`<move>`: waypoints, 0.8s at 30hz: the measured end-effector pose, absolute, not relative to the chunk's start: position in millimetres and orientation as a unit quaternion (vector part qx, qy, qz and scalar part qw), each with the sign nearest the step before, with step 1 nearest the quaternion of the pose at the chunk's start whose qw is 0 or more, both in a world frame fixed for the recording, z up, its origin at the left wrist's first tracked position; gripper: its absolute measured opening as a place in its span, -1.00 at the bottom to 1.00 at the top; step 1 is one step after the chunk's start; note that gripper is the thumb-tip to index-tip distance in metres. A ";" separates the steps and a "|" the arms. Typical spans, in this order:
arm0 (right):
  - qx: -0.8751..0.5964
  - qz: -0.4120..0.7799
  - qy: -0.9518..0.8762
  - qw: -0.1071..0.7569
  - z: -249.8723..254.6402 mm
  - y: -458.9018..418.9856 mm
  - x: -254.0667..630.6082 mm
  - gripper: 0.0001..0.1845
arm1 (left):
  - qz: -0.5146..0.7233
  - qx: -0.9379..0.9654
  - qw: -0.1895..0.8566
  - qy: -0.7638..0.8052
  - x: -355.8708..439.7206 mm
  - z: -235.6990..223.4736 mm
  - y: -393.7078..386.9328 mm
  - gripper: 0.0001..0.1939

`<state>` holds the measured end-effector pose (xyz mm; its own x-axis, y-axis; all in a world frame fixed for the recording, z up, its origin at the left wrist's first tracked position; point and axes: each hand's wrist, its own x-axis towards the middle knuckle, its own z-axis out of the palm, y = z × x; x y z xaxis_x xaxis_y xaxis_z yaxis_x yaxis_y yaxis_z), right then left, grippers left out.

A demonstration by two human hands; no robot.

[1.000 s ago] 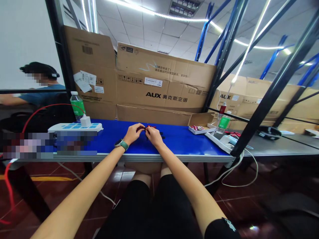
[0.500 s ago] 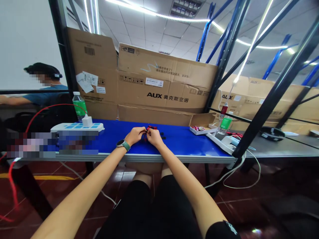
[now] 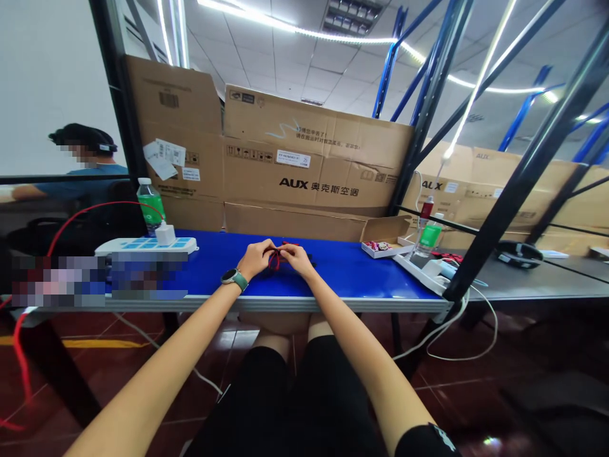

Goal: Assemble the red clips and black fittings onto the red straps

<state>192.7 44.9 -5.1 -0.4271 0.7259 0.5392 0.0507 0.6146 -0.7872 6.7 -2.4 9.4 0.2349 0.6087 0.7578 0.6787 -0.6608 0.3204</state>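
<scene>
My left hand (image 3: 257,259), with a watch (image 3: 233,277) on its wrist, is closed in a pinch just above the blue tabletop. My right hand (image 3: 295,259) pinches from the other side, its fingertips almost meeting those of the left. Between them is a thin red and black cord (image 3: 275,261), a loop of it hanging below the fingertips. The fingers cover part of the cord, so its ends cannot be made out. Right behind my hands lie small red and black pieces (image 3: 290,244), partly hidden and too small to name.
On the left are a white power strip (image 3: 137,245) with a plugged-in charger (image 3: 165,234) and a bottle (image 3: 151,206). An open small box (image 3: 380,249) stands right, near another power strip (image 3: 423,273). Cardboard (image 3: 304,168) walls the back. Another person (image 3: 85,171) sits far left.
My hands have turned slightly and the fingers have shifted, so the hanging red loop shows more clearly between them. The view has moved very little.
</scene>
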 end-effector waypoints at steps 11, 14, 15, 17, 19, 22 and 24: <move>-0.271 0.493 -0.612 0.556 3.1 39.8 197.4 -0.65 | -0.466 -0.807 0.001 -0.364 8.4 15.8 -8.3 -0.77; -0.266 0.520 -0.600 0.546 5.4 36.8 197.9 -0.58 | -0.457 -0.816 0.002 -0.354 9.5 14.9 -7.7 -0.79; -0.266 0.522 -0.604 0.540 5.2 36.3 197.2 -0.55 | -0.451 -0.819 0.003 -0.354 10.1 14.3 -7.3 -0.80; -0.270 0.512 -0.613 0.538 3.5 36.2 195.2 -0.51 | -0.445 -0.822 0.002 -0.356 11.4 12.9 -6.2 -0.85; -0.276 0.491 -0.624 0.542 0.8 37.8 193.0 -0.51 | -0.451 -0.819 -0.016 -0.353 12.4 11.2 -5.2 -0.88; -0.292 0.438 -0.646 0.552 -3.6 42.7 190.3 -0.58 | -0.466 -0.810 -0.086 -0.345 13.2 9.0 -4.1 -0.86; -0.302 0.405 -0.652 0.565 -5.3 45.8 188.9 -0.61 | -0.471 -0.796 -0.130 -0.357 13.0 8.1 -3.2 -0.85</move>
